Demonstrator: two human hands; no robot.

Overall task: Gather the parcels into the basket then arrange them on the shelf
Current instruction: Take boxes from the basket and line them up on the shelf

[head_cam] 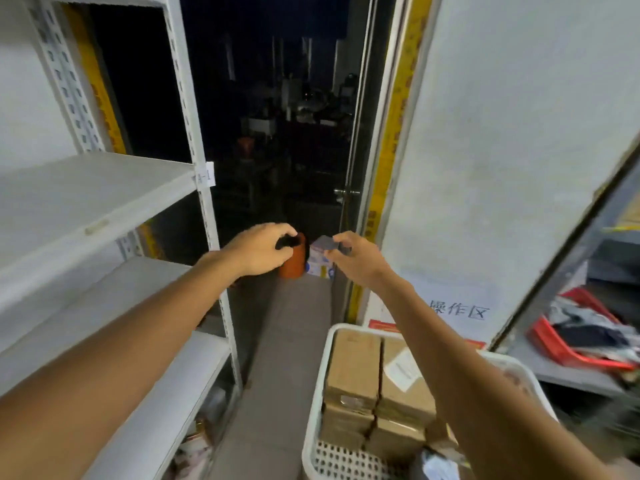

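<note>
My left grip curled round small black object; right grip pinches grey flat piece — parcels in basket below right forearm, well apart from both.

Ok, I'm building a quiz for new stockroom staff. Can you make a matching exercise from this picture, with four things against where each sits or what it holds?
Things
1. left hand
2. right hand
3. cardboard parcels
4. red tray

Place or state
A. on the grey shelf at the right
B. pinches a flat grey object
C. stacked in the white basket
D. grips a small black object

Pairs: 1-D, 2-B, 3-C, 4-A
</note>
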